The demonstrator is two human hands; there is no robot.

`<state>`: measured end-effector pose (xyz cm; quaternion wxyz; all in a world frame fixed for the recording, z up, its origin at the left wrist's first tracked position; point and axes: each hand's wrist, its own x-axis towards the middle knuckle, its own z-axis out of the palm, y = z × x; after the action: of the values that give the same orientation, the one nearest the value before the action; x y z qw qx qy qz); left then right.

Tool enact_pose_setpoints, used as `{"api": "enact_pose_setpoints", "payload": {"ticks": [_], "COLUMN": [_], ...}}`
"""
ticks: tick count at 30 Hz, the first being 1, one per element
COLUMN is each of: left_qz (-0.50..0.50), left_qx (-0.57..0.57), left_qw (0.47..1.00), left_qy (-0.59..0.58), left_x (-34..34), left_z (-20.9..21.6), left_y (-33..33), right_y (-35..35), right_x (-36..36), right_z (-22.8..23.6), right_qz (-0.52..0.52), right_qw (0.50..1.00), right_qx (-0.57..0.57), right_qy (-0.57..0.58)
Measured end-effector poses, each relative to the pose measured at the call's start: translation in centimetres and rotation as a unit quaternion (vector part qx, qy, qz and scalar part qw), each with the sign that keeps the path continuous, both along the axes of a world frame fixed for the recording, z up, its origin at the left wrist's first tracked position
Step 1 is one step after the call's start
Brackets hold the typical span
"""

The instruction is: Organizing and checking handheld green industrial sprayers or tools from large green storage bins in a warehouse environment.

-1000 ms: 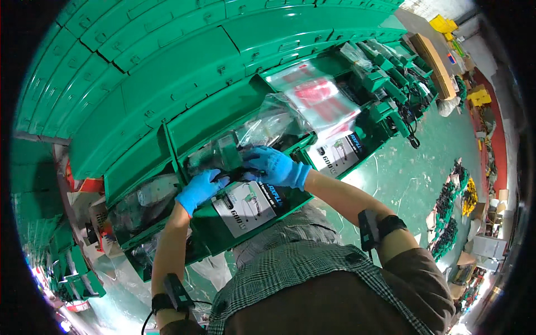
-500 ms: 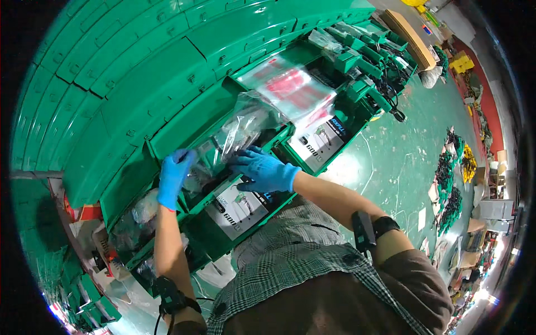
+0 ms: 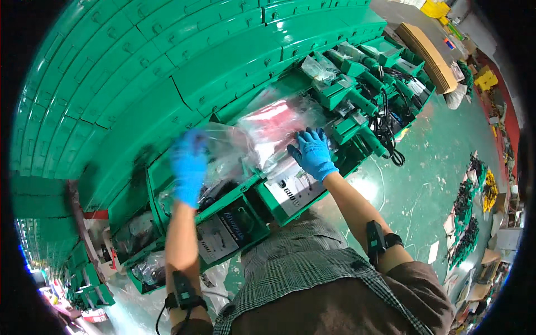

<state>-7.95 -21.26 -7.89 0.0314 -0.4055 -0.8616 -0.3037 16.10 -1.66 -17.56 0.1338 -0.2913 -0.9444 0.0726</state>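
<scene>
Red-printed bags (image 3: pixel 272 118) lie just beyond the white leaflet (image 3: pixel 293 194); the right hand (image 3: pixel 314 153) spreads over them, grip released. Left hand (image 3: pixel 188 163), left of the leaflet, blurs: grip unclear. Light, flat pressure should steady the bags.

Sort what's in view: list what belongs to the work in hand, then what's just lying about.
Likely in the work:
- red-printed clear bags, at the right hand
- clear plastic, by the blurred left hand
- open green case
- green tools

Apparently just lying about:
- flat cardboard
- black-and-green heap
- yellow heap
</scene>
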Motion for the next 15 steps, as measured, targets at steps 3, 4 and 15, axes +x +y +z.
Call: {"api": "enact_pose_setpoints", "payload": {"ticks": [3, 4, 15], "left_qz": [0.032, 0.075, 0.281], "left_qx": [0.118, 0.002, -0.201], "left_qw": [0.957, 0.885, 0.920], "left_qy": [0.264, 0.459, 0.185], "left_x": [-2.4, -4.4, -4.5], "left_z": [7.2, 8.8, -0.2], "left_y": [-3.3, -6.0, -20.6], "right_y": [2.3, 2.4, -2.2], "right_x": [0.8, 0.6, -2.2], "right_z": [-0.4, -0.4, 4.4], "right_qz": [0.008, 0.018, 0.091], "right_qw": [1.000, 0.999, 0.931], "right_qx": [-0.016, -0.025, -0.283], "right_qy": [0.014, 0.014, 0.211]}}
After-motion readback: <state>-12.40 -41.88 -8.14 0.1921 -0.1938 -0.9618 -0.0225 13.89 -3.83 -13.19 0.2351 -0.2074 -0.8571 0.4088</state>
